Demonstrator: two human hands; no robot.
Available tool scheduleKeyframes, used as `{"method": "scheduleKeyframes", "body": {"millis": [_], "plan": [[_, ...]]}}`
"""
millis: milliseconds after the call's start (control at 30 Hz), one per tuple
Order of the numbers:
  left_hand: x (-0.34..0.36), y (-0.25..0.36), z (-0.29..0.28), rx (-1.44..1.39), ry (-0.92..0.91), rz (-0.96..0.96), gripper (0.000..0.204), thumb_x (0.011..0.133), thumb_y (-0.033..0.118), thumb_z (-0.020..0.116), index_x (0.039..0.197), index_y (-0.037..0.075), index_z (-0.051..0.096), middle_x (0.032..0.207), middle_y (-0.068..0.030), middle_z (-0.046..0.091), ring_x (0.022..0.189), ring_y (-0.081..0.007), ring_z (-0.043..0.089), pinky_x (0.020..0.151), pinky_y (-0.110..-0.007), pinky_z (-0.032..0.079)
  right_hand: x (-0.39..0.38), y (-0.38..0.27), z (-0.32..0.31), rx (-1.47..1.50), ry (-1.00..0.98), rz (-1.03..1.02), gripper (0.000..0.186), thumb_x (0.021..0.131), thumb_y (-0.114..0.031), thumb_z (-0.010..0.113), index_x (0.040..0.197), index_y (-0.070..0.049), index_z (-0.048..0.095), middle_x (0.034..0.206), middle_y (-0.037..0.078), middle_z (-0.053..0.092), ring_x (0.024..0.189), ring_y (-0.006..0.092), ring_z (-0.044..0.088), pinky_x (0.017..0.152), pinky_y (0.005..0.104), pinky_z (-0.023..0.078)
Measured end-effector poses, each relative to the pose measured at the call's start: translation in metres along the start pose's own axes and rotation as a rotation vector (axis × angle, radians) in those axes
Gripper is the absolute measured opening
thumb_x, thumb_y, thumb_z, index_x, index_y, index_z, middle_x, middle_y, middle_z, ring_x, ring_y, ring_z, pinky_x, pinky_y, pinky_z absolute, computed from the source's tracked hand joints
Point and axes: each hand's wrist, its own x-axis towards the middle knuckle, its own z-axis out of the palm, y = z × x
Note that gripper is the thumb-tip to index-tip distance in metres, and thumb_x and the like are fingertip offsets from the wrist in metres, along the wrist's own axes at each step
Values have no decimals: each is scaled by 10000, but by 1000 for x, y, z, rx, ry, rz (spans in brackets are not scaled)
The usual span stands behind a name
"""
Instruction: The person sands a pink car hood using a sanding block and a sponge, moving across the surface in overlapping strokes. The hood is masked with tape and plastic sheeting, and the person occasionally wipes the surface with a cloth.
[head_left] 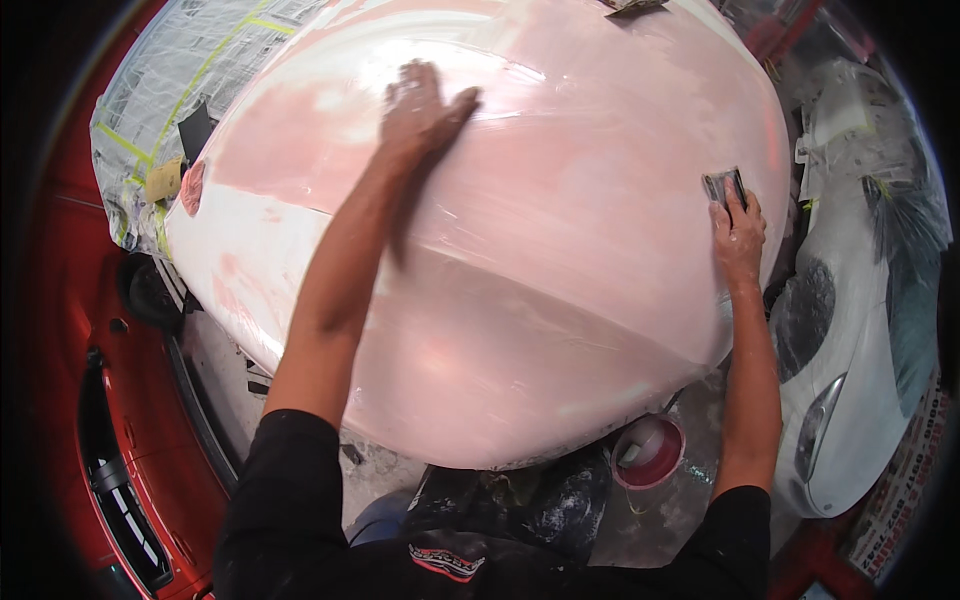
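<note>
A large curved panel like a car hood, mottled pink and white with a wet sheen, fills the middle of the view. My left hand lies open on its upper left part, fingers spread. My right hand grips a dark sanding block on the panel's right part, near the edge. Both my forearms come up from the lower edge in black short sleeves.
A masked car part with yellow tape is at upper left. A red car stands left. A grey-white car bumper, partly under plastic, is right. A red bucket sits on the floor below the panel's front edge.
</note>
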Motion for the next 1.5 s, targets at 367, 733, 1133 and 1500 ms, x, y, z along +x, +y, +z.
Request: {"method": "scheduleKeyframes", "body": {"millis": [367,733,1133,1500], "plan": [[-86,118,-1,-183,-235,650,978,1006,722,326,1610,-33,182,1688,-226,192,1587,-307,135,1301,-464,61,-16,-44,-33,16,-144,-27,494,958,-332,659,1416,-146,634,1410,279,524,1204,493,550,1050,533,445],[0,-68,-11,112,3,84,843,1038,670,313,1623,64,273,1695,-113,263,1583,-255,188,1284,-462,147,-25,-181,-34,171,-336,-537,531,872,-181,731,1395,-143,648,1476,295,475,1301,489,491,1120,516,387],[6,-60,-9,139,52,136,888,1002,729,352,1608,80,324,1681,-132,290,1572,-270,223,1282,-466,175,167,-218,75,83,-99,-407,455,932,-304,678,1355,-138,669,1214,253,651,1031,423,652,968,466,499],[45,-57,-7,-9,53,218,946,987,758,336,1590,29,334,1654,-168,331,1557,-301,258,1279,-475,190,128,-230,49,137,-170,-530,474,918,-286,723,1371,-155,667,1360,231,575,1182,423,576,1041,467,454]]}}
